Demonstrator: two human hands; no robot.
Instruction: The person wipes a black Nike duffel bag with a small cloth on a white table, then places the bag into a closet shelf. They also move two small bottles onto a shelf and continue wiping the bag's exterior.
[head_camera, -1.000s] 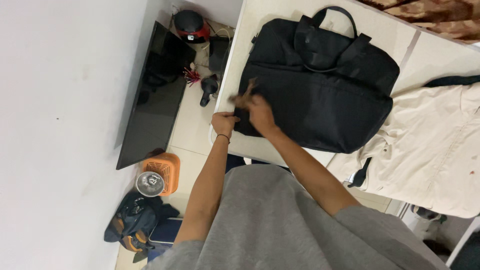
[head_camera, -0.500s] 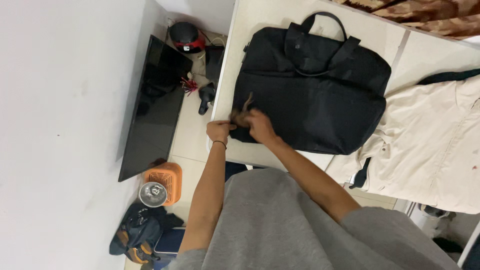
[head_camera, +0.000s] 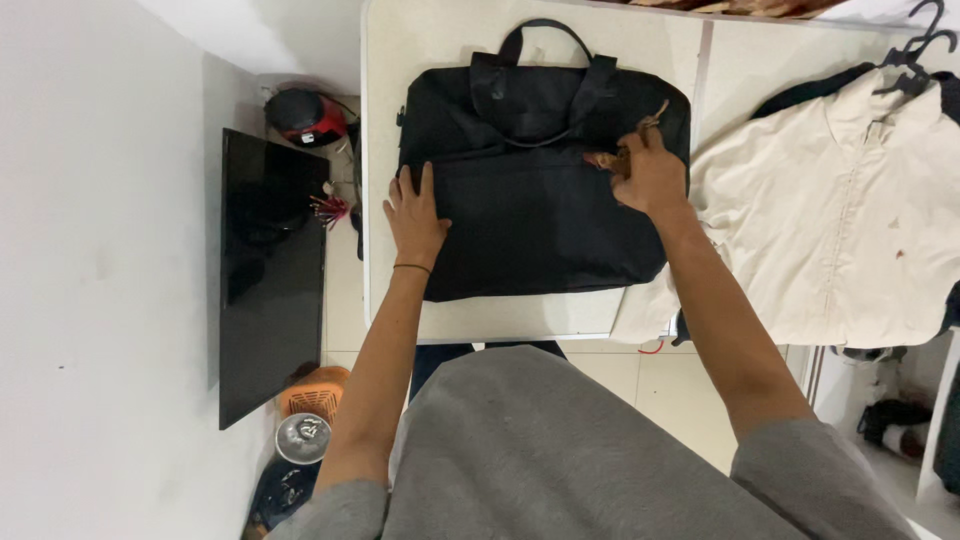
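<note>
Head view: left hand (head_camera: 415, 215) flat, fingers spread on black bag (head_camera: 530, 215); right hand (head_camera: 648, 172) seemingly pinching zipper pull (head_camera: 655, 115), beside cream shirt (head_camera: 850, 210).

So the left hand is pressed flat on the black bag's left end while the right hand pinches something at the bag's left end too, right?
Not quite. In the head view the left hand lies flat on the black bag's left end, but the right hand pinches something at its right end.

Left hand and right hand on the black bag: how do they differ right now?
The left hand lies flat and open on the black bag's near-left part; the right hand is closed, pinching a small brown pull at the bag's far-right edge. The left wrist wears a thin dark band; the right is bare. Both touch the bag.
</note>
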